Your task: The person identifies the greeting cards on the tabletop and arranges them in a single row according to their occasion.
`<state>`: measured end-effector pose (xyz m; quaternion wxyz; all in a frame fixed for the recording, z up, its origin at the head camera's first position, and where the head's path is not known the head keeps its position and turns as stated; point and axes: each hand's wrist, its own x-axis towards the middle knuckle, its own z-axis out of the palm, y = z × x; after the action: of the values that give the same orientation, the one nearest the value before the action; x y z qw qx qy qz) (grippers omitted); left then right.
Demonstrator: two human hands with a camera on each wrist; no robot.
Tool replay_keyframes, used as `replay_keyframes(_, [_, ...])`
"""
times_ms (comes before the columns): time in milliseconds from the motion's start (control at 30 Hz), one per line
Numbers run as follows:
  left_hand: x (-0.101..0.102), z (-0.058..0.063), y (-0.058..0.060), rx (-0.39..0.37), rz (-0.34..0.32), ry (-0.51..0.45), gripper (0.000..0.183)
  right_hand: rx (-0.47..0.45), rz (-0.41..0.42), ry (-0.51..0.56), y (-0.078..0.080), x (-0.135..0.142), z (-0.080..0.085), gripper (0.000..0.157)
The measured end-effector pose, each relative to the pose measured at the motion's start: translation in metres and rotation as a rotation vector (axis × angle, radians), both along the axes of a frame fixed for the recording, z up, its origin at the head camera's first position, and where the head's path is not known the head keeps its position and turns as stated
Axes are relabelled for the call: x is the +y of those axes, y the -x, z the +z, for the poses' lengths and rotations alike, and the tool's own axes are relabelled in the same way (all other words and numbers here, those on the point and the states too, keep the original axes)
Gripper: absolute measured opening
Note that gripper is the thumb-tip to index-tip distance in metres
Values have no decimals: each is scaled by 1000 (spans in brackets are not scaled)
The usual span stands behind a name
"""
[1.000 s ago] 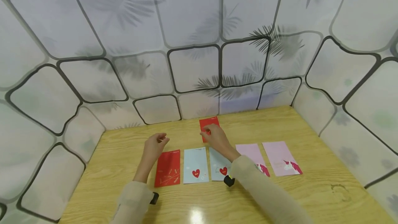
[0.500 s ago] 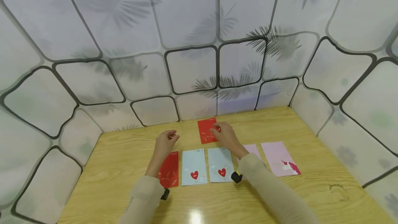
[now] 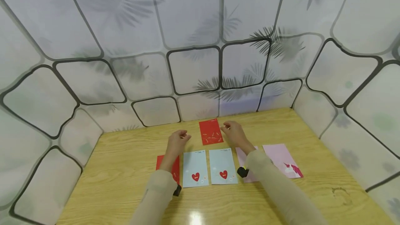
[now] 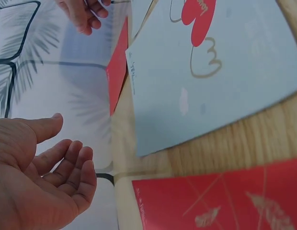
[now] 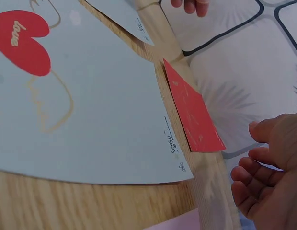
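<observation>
My left hand (image 3: 177, 143) hovers over the table left of the far red card (image 3: 211, 132), its fingers loosely curled around nothing. On the other side of that card is my right hand (image 3: 235, 134), also loosely curled and holding nothing. Below my left forearm, a second red card (image 4: 225, 203) is partly covered. Two pale blue cards with red hearts, a left one (image 3: 195, 164) and a right one (image 3: 222, 162), lie side by side between the arms. My right forearm partly hides a pink card (image 3: 241, 155). Farther right lies another pink card (image 3: 279, 157) with a unicorn.
The cards lie on a wooden table (image 3: 125, 169). A pale patterned wall covering (image 3: 197, 68) with dark outlines and leaf shapes rises behind the table and along both sides. Dark wrist cameras sit at both cuffs, including a right wrist camera (image 3: 242, 172).
My right hand has moved right, off the far red card, which now shows whole. My left hand has shifted right, its forearm now crossing the near red card.
</observation>
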<state>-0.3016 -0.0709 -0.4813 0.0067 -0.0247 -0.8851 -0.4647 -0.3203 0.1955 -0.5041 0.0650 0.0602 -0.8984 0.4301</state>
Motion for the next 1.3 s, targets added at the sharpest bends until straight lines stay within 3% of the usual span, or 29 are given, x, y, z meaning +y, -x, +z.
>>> replay_keyframes(333, [19, -15, 13, -53, -14, 18, 40, -74, -24, 45, 12, 3, -6, 42])
replay_keyframes(767, [44, -22, 24, -112, -27, -2, 46, -117, -61, 45, 21, -5, -11, 40])
replay_keyframes(1000, [50, -26, 28, -96, -41, 108, 50, -170, -76, 27, 23, -7, -10, 43])
replay_keyframes(1133, [52, -28, 29, -130, -32, 146, 54, -172, -75, 5, 25, -9, -11, 43])
replay_keyframes(1300, [53, -30, 27, -119, -69, 221, 58, -180, -73, -18, 28, -12, -13, 42])
